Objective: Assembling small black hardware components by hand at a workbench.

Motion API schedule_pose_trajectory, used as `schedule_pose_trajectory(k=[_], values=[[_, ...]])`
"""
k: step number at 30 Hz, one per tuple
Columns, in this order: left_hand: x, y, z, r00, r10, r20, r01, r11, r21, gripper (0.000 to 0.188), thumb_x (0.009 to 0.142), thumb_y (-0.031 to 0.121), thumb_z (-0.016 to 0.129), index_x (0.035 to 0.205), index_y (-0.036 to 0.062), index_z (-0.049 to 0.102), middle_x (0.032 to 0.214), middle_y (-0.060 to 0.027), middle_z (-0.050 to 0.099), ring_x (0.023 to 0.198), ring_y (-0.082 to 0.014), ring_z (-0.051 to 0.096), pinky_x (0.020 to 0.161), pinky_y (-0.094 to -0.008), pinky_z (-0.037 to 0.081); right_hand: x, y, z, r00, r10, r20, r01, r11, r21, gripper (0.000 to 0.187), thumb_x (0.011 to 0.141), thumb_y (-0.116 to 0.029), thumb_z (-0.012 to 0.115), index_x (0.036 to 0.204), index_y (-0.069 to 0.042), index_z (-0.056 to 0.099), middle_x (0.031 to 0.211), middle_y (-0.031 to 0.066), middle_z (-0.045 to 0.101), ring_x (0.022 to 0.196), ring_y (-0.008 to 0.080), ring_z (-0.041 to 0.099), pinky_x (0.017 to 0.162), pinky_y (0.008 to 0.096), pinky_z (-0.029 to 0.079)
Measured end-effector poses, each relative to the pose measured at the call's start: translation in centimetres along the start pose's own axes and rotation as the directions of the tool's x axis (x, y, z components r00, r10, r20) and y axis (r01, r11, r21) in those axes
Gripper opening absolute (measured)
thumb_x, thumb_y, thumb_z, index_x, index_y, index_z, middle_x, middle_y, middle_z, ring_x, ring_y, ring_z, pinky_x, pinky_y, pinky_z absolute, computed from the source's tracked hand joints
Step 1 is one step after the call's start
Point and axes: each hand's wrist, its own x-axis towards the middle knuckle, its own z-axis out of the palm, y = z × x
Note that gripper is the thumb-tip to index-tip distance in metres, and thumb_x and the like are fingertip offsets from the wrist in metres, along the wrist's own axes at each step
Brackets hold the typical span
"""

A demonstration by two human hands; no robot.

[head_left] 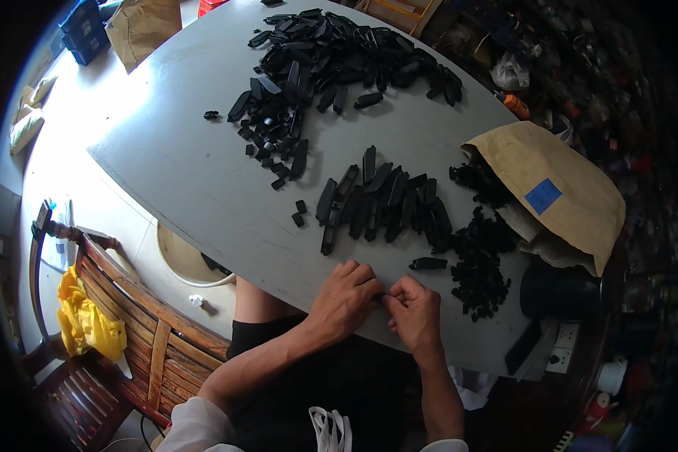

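Basically both hands are tog. at the near edge of the grey table (203,173), w/ a sm. dark pc. (383,295) btwn them, mostly hidden. L hand (346,296) is palm-down, fingers bent & close tog.; tips are out of sight, so can't tell if they grip the pc. R hand (416,315) has thumb & index pinched tog. at the pc., w/ its other fingers curled in.

Just beyond R hand, a single blk casing (428,264) lies flat. Past L hand is a cluster of long blk casings (384,200), some overlapping, w/ two sm. blk blocks (300,213) apart on its L side. R of the cluster: a heap of tiny blk parts (480,279), near the mouth of a brown paper bag (580,188) lying on its side w/ a blue patch (543,196). Far end of table has a big pile of blk casings (339,49), w/ sm. blocky pcs. (267,139) along its near L side.

Off-table to the L: a wooden bench (158,354), w/ a yellow bag (90,316) on it, & a pale round bucket (175,256) partly under the table edge.
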Motion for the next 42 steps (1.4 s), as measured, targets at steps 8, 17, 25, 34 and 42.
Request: schedule_pose_trajectory(k=[8,17,25,34,42], values=[[0.0,0.1,-0.1,1.000,0.005,0.015,-0.005,1.000,0.025,0.018,0.069,0.010,0.069,0.083,0.0064,0.059,0.087,-0.0066,0.052,0.087,-0.0254,0.049,0.076,-0.0346,0.039,0.1,1.1,0.4,0.991,-0.101,-0.085,0.097,0.994,-0.052,0.014,0.081,0.004,0.063,0.073,0.000,0.052,0.058,0.0031,0.056,0.046,0.0066,0.051,0.040,0.0219,0.040],[0.0,0.0,-0.2,0.999,0.009,0.041,-0.010,0.999,0.035,0.018,0.068,0.011,0.071,0.082,0.0070,0.060,0.086,-0.0061,0.052,0.086,-0.0251,0.049,0.076,-0.0355,0.038,0.8,-0.5,-0.6,0.983,-0.181,0.019,0.175,0.905,-0.389,0.022,0.072,-0.001,0.073,0.073,0.001,0.051,0.061,0.0128,0.056,0.052,0.0212,0.056,0.051,0.0337,0.042],[0.7,0.4,-0.1,0.998,0.026,0.049,-0.029,0.999,0.045,0.017,0.065,0.010,0.073,0.078,0.0085,0.061,0.083,-0.0047,0.052,0.084,-0.0253,0.049,0.074,-0.0358,0.038,0.9,-1.0,-2.2,0.985,-0.072,0.157,0.141,0.859,-0.492,0.019,0.080,-0.016,0.069,0.081,-0.004,0.054,0.071,0.0139,0.062,0.075,0.0358,0.062,0.064,0.0444,0.047],[0.7,0.2,-0.8,0.995,0.024,0.102,-0.032,0.997,0.070,0.027,0.061,0.008,0.076,0.086,0.0079,0.065,0.083,-0.0066,0.055,0.083,-0.0273,0.051,0.075,-0.0369,0.040,-0.7,4.5,-3.1,0.908,-0.262,-0.326,0.162,0.939,-0.303,0.012,0.078,-0.004,0.070,0.083,-0.003,0.060,0.076,0.0082,0.061,0.066,0.0192,0.061,0.058,0.0297,0.047],[4.9,1.7,-0.4,0.992,0.021,0.121,-0.034,0.994,0.101,0.030,0.068,0.010,0.073,0.094,0.0061,0.060,0.087,-0.0092,0.054,0.084,-0.0302,0.050,0.077,-0.0395,0.042,-0.3,7.0,-6.4,0.847,-0.280,-0.452,-0.065,0.789,-0.611,0.017,0.075,-0.001,0.071,0.088,-0.002,0.060,0.091,0.0111,0.057,0.076,0.0288,0.061,0.065,0.0354,0.049]])
